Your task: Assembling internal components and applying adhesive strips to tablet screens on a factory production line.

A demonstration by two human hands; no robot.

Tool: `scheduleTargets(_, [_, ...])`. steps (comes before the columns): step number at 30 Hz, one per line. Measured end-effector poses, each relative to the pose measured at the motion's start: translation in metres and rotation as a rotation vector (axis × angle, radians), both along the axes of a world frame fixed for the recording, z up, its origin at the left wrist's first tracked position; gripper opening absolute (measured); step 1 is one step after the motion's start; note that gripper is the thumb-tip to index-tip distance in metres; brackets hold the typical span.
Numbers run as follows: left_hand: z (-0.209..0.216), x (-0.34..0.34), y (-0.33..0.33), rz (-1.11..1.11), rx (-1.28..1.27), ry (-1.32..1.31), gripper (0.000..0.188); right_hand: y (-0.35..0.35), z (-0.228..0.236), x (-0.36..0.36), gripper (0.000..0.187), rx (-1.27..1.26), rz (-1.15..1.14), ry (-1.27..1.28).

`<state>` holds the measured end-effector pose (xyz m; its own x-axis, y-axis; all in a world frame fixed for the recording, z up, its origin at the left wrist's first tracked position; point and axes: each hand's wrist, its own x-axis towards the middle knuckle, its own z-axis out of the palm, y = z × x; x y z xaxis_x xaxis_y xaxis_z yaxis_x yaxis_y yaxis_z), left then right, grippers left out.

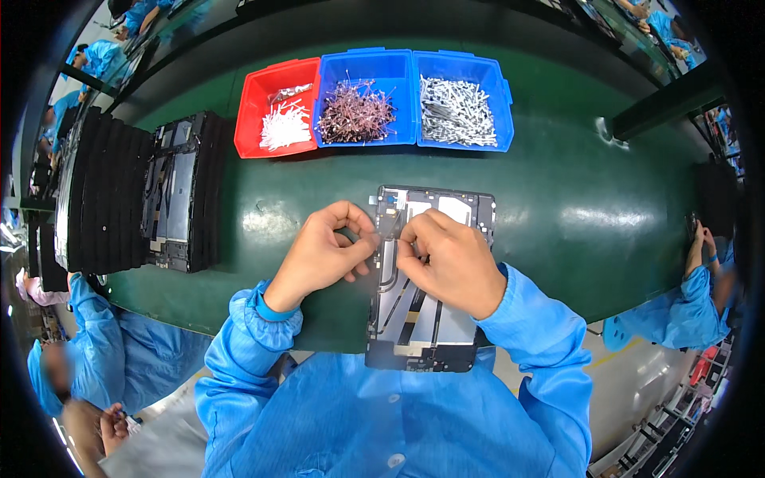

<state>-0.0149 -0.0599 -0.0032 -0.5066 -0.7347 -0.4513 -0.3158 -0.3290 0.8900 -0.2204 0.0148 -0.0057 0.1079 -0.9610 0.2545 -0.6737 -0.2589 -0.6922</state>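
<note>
An opened tablet (pixel 446 331) lies in front of me, its inner side up, with dark cables, silvery panels and a black frame showing. My left hand (pixel 327 247) is at its upper left edge, thumb and forefinger pinched together. Over the tablet's upper part, my right hand (pixel 453 261) has its fingers curled into a pinch close to the left fingertips. Whatever either pinch holds is too small or too hidden to name. The right hand covers part of the tablet's middle.
Beyond the tablet stand a red bin (pixel 249 119) of white strips, a blue bin (pixel 402 76) of thin brownish wired parts and another blue bin (pixel 502 103) of small silvery-white parts. Several upright tablets (pixel 171 191) stand in a row at left. Co-workers sit on both sides.
</note>
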Motion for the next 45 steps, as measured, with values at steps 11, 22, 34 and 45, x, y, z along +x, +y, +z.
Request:
scheduleTargets(11, [0.002, -0.001, -0.005, -0.072, -0.032, 0.008, 0.023, -0.078, 0.046, -0.049, 0.009, -0.125, -0.253, 0.169])
scheduleTargets(22, [-0.001, 0.015, -0.014, -0.048, 0.103, 0.225, 0.030, -0.131, 0.025, -0.059, 0.014, 0.008, -0.205, 0.406])
scheduleTargets(34, [-0.002, 0.012, -0.013, -0.062, 0.071, 0.191, 0.027, -0.129, 0.022, -0.057, 0.008, -0.104, -0.257, 0.387])
scheduleTargets(45, [0.000, 0.015, -0.004, 0.047, 0.047, 0.201, 0.027, -0.081, 0.037, -0.048, 0.003, -0.258, -0.293, 0.098])
